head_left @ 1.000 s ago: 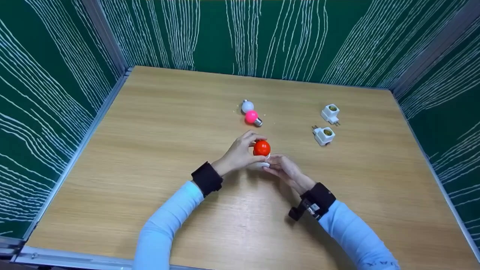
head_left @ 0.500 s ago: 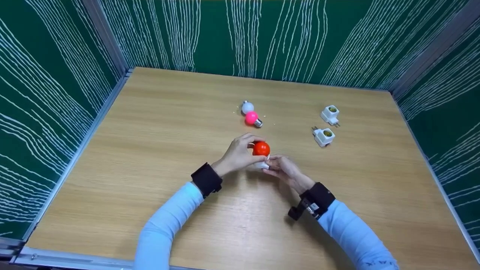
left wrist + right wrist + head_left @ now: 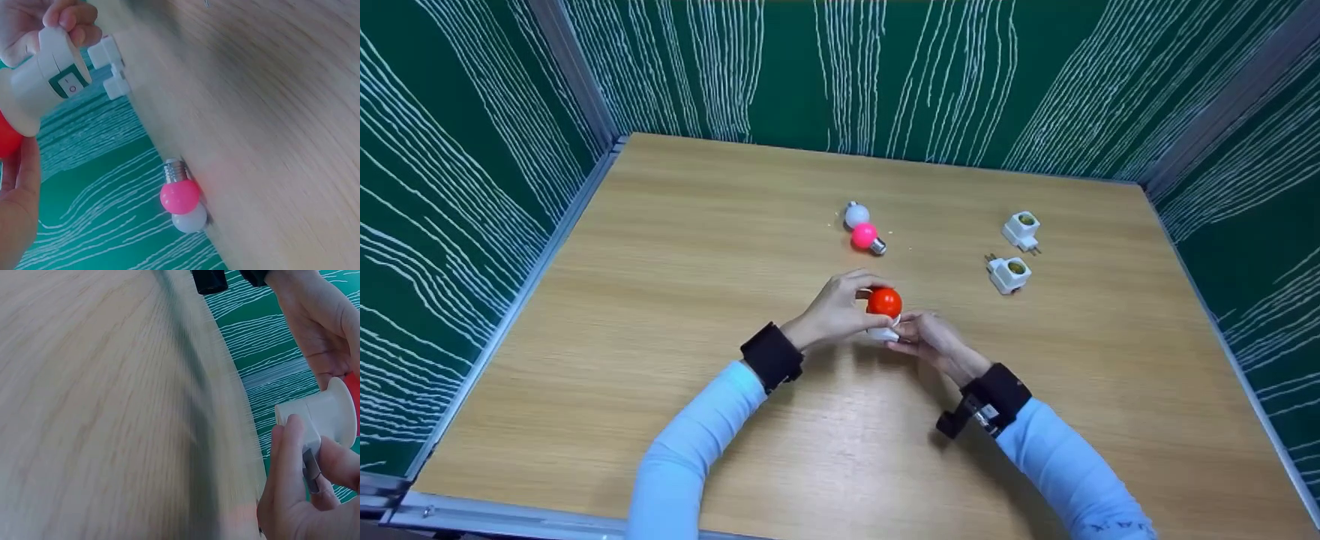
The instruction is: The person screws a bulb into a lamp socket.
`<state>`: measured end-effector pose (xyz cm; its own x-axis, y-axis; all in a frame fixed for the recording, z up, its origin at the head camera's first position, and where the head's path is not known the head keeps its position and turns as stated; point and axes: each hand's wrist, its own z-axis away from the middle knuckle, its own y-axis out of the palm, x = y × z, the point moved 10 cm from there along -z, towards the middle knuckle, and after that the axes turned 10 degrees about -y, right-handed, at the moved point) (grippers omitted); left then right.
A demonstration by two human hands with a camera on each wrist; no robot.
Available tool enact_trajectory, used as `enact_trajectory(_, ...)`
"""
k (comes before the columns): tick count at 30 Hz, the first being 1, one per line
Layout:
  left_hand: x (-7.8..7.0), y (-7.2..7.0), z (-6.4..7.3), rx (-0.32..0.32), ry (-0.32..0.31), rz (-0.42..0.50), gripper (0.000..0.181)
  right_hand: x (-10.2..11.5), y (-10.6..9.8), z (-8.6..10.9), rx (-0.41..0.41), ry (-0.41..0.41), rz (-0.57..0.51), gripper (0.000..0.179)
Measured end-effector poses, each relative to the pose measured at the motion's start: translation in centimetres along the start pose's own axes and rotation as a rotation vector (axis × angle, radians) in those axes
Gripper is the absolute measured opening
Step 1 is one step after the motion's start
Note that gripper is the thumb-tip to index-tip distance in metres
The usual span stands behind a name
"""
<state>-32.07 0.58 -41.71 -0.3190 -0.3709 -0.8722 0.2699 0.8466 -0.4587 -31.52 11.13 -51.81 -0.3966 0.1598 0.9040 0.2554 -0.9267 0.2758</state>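
Observation:
Over the middle of the table, my left hand [image 3: 840, 306] grips a red round bulb [image 3: 884, 301] between thumb and fingers. The bulb sits upright at the mouth of a white lamp socket [image 3: 48, 76]; its base is hidden inside. On the socket's side is a rocker switch [image 3: 70, 84] set in a green panel. My right hand [image 3: 934, 341] pinches the plug end of this socket, and a metal prong [image 3: 311, 469] shows between its fingers in the right wrist view. Both hands hold the pair a little above the table.
Beyond the hands, a pink bulb [image 3: 864, 235] lies against a white bulb [image 3: 856, 215]. Toward the back right lie two more white plug-in sockets, one nearer [image 3: 1009, 275] and another farther [image 3: 1021, 229]. Green walls with white streaks [image 3: 787, 67] enclose the wooden table [image 3: 720, 247].
The red bulb and socket have dropped very slightly toward me, with both hands still holding them. Otherwise the hands keep nearly the same pose, and the objects on the table have not moved.

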Motion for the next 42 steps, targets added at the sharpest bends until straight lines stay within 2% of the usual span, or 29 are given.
enact_trajectory(7, 0.0, 0.3, -0.1, 0.037, 0.005, -0.014, 0.046, -0.3, -0.4, -0.1, -0.003, 0.023, 0.021, 0.022)
enact_trajectory(15, -0.1, 0.4, 0.2, 0.036, 0.012, -0.051, 0.049, -0.1, -0.2, 0.0, 0.038, -0.006, 0.064, 0.025)
enact_trajectory(22, 0.1, 0.5, 0.0, 0.012, 0.026, -0.064, 0.054, 0.5, 0.2, 0.4, 0.080, -0.032, 0.089, 0.012)
enact_trajectory(27, 1.1, 0.9, -0.1, 0.054, -0.055, -0.102, 0.067, 0.9, -0.2, 0.5, 0.067, -0.045, 0.110, 0.020)
enact_trajectory(34, 2.8, 1.6, -0.3, 0.120, -0.169, -0.072, 0.056, 1.0, -0.9, 0.4, 0.053, -0.074, 0.182, 0.035)
enact_trajectory(37, 3.5, 1.9, -0.3, 0.144, -0.223, -0.047, 0.055, 0.9, -0.7, 0.4, 0.087, -0.073, 0.307, 0.040)
enact_trajectory(40, 4.4, 2.2, -0.2, 0.160, -0.278, -0.046, 0.055, 1.1, -0.5, 0.1, 0.130, -0.122, 0.529, 0.039)
enact_trajectory(42, 4.7, 2.4, -0.1, 0.169, -0.293, -0.061, 0.053, 1.4, -0.3, -0.1, 0.151, -0.173, 0.691, 0.035)
